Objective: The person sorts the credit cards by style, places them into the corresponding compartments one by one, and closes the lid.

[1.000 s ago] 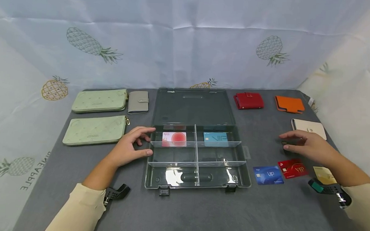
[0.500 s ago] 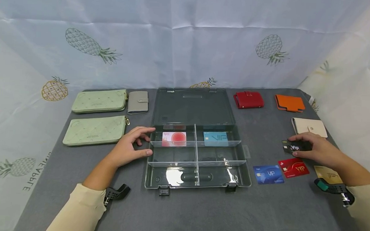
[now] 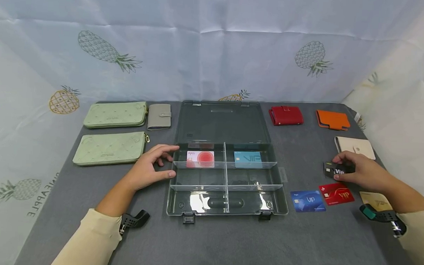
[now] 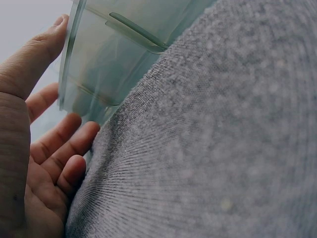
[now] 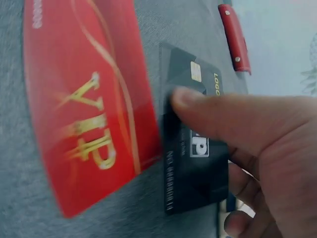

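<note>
At the right, my right hand (image 3: 363,173) pinches a black VIP card (image 5: 185,168), with the thumb on its printed face and the other fingers past its far edge. A red VIP card (image 3: 337,193) lies beside it, then a blue VIP card (image 3: 307,201). Partly under the right wrist is a gold card (image 3: 374,200). My left hand (image 3: 147,167) rests with relaxed fingers at the left rim of a clear grey divided box (image 3: 227,215). In the box's back compartments sit a pink card (image 3: 200,157) and a light blue VIP card (image 3: 247,158).
The box lid (image 3: 223,123) lies folded back. Two pale green wallets (image 3: 109,147) and a grey card holder (image 3: 159,117) lie at the left. A red wallet (image 3: 286,115), an orange card holder (image 3: 333,120) and a cream wallet (image 3: 355,146) are at the right.
My right hand has come down onto the black card from just above it, and its fingers have drawn in around the card's edges. The left hand has not moved.
</note>
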`<action>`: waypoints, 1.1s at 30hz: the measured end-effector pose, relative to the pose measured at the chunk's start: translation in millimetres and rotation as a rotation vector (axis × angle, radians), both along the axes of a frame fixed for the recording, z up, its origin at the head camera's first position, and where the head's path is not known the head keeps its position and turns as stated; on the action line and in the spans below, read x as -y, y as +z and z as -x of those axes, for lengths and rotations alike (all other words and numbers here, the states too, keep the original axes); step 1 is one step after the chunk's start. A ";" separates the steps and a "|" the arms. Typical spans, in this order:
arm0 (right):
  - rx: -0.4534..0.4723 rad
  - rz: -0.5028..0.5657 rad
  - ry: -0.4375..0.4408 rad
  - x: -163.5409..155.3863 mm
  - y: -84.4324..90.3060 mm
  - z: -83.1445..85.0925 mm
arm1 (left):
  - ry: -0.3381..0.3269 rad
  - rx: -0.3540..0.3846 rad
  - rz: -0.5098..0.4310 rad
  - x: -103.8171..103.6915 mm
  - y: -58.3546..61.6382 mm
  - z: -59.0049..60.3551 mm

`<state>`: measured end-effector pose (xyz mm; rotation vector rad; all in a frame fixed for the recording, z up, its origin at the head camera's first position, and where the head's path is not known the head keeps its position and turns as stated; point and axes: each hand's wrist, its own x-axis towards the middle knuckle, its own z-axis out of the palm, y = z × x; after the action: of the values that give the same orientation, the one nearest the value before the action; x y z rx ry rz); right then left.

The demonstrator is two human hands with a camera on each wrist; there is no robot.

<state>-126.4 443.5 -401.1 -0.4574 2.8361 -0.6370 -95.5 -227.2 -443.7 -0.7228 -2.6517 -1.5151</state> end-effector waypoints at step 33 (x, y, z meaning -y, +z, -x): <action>0.322 0.405 0.466 292.2 74.1 23.6 | 0.003 0.021 0.025 1.4 1.5 -0.7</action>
<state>-149.9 151.2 -327.0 -0.9462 2.1844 -1.0676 -94.8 -228.6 -442.2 -0.7080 -2.6903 -1.4997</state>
